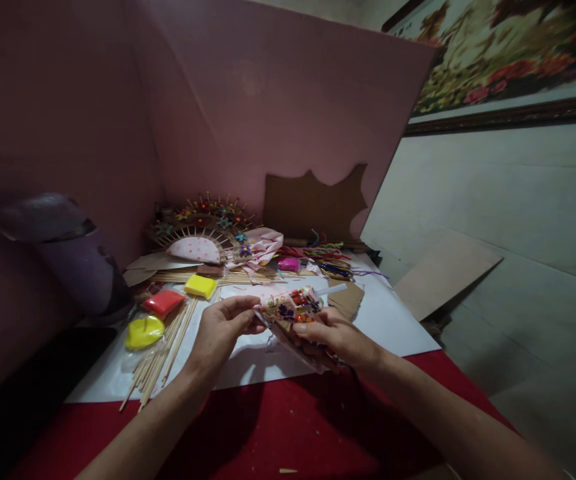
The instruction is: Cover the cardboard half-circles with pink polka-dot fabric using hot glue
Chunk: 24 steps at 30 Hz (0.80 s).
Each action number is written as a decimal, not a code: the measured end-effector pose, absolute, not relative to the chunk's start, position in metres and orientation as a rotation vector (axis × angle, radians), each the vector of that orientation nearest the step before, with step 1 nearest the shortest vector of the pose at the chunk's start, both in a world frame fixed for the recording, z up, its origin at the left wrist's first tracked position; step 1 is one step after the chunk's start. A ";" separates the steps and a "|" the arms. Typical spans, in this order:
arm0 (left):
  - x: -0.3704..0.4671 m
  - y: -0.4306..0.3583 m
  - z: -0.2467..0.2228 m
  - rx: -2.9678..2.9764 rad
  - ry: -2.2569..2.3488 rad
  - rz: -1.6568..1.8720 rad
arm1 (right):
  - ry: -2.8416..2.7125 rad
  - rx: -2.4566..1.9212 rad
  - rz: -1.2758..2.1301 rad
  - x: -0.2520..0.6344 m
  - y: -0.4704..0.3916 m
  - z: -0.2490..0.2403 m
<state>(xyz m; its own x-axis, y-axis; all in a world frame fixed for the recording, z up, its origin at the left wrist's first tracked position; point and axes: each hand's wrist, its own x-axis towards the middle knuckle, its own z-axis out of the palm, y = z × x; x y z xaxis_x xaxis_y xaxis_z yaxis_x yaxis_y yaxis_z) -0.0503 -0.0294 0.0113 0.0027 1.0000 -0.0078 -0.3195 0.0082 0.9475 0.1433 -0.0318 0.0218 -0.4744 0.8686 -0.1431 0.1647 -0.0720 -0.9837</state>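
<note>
Above the white sheet, both hands hold a flower-patterned packet (288, 308), pale with red, orange and dark blue flowers and a brown side below. My left hand (231, 323) pinches its left corner between thumb and fingers. My right hand (331, 333) grips the right side, thumb on top and fingers underneath. The packet is tilted, and the right fingers hide part of it. A whitish translucent stick (332, 289) shows just beyond its upper right end; I cannot tell whether the two touch.
Thin wooden sticks (161, 357), yellow clay (201, 287) and a red clay packet (163, 302) lie left on the white sheet (393, 327). Behind stand flower-decorated fans (195, 248), cut cardboard (313, 203) and coloured pipe cleaners (318, 251). A purple cylinder (81, 267) leans left. Red cloth (288, 427) lies in front.
</note>
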 end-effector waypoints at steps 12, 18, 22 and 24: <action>-0.051 -0.029 0.010 0.964 0.978 1.339 | -1.669 -1.139 1.539 0.146 -0.031 0.017; -0.050 -0.028 0.010 0.965 0.979 1.334 | -1.683 -1.166 1.526 0.146 -0.031 0.018; -0.049 -0.028 0.011 0.963 0.983 1.332 | -1.699 -1.181 1.519 0.145 -0.032 0.021; -0.049 -0.028 0.011 0.963 0.983 1.330 | -1.708 -1.191 1.511 0.145 -0.032 0.023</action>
